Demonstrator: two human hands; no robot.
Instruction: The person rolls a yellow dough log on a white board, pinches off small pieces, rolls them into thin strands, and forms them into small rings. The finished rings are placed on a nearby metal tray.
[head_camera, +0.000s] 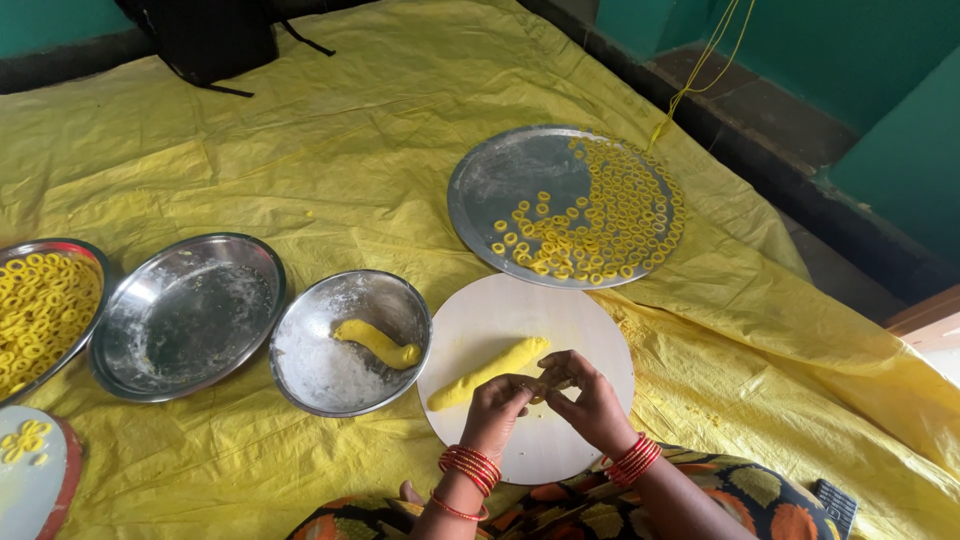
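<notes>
A tiny dough bit (541, 388) is pinched between fingers of both the left hand (497, 402) and right hand (590, 400), while the dough roll (488, 373) lies slanted just left, nearest the left hand.

1. A crinkled yellow plastic sheet (330, 150) covers the floor and carries everything.
2. Far right on it lies a steel tray (510, 180), part filled with small yellow rings.
3. Near centre lies a round white board (590, 340).
4. Left of the board sits a steel bowl (395, 295), then an empty steel plate (185, 315).
5. At the left edge is another ring-filled plate (45, 310).
6. A black bag (205, 35) rests at the far edge.
</notes>
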